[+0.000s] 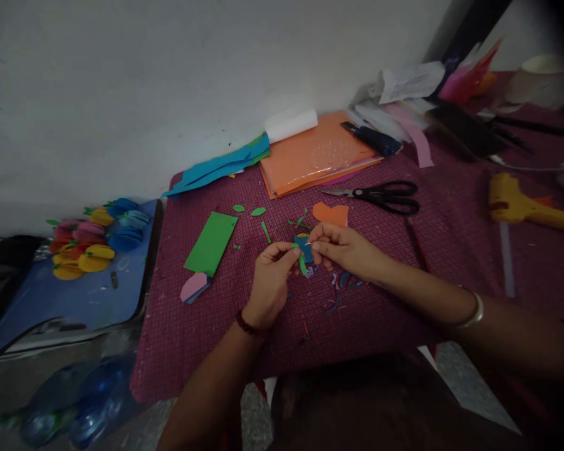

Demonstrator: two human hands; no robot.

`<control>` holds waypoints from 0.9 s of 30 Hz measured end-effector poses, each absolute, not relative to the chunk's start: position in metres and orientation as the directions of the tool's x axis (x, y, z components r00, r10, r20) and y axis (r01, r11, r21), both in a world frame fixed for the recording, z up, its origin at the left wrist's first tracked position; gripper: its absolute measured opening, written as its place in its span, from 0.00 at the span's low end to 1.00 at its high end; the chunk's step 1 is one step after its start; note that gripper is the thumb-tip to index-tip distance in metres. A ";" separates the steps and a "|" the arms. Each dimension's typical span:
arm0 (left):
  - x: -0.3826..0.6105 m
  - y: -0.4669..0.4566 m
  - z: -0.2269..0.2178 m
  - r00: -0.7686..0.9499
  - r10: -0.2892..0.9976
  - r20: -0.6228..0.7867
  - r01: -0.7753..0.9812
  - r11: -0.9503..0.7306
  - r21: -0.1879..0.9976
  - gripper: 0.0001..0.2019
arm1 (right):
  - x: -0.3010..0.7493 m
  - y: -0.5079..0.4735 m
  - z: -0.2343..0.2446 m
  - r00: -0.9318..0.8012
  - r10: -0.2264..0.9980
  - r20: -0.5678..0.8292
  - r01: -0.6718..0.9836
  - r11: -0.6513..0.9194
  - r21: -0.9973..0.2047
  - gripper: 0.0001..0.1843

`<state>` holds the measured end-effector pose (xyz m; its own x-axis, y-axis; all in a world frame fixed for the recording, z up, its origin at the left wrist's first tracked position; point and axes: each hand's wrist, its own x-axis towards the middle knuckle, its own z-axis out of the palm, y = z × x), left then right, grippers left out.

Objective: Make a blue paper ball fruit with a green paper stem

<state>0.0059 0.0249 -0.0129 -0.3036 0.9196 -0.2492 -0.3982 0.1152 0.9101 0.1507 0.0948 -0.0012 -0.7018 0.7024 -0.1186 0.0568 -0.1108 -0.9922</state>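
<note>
My left hand (273, 275) is closed in a pinch on a narrow green strip (302, 262) of foam sheet or paper. Right beside it, my right hand (341, 247) pinches something small, with a thin pale edge showing near the fingertips. A blue piece (303, 245) shows between the two hands; whether either one touches it I cannot tell. Small green leaf shapes (258, 212) and a green rectangle (212, 243) lie to the left on the cloth. Above my right hand sits an orange cutout (331, 213), and black-handled scissors (380, 193) rest behind it.
Orange sheets (310, 160), blue strips (220, 164) and a box cutter (372, 138) lie along the wall. A yellow glue gun (512, 199) is at the right. Colourful pumpkin-like shapes (96, 257) sit on a blue board (122, 300) at left; plastic bottles (96, 401) stand below.
</note>
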 end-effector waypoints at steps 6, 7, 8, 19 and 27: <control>0.009 0.023 -0.017 -0.307 0.929 -0.208 -0.344 0.096 0.934 0.06 | 0.147 0.095 -0.004 -0.650 0.760 0.015 0.041 0.055 -0.998 0.08; 0.009 0.023 -0.018 -0.310 0.929 -0.205 -0.340 0.093 0.936 0.06 | 0.146 0.094 -0.005 -0.649 0.760 0.025 0.034 0.063 -0.997 0.08; 0.010 0.022 -0.018 -0.310 0.929 -0.202 -0.338 0.091 0.937 0.06 | 0.145 0.093 -0.005 -0.652 0.758 0.025 0.029 0.059 -0.998 0.08; 0.016 0.019 -0.013 -0.265 0.927 -0.266 -0.484 0.110 0.868 0.07 | 0.140 0.083 -0.010 -0.662 0.742 -0.106 -0.116 -0.242 -0.963 0.10; 0.016 0.019 -0.010 -0.170 0.921 -0.352 -0.611 0.181 0.770 0.08 | 0.139 0.088 -0.014 -0.599 0.799 0.047 -0.092 -0.011 -0.996 0.03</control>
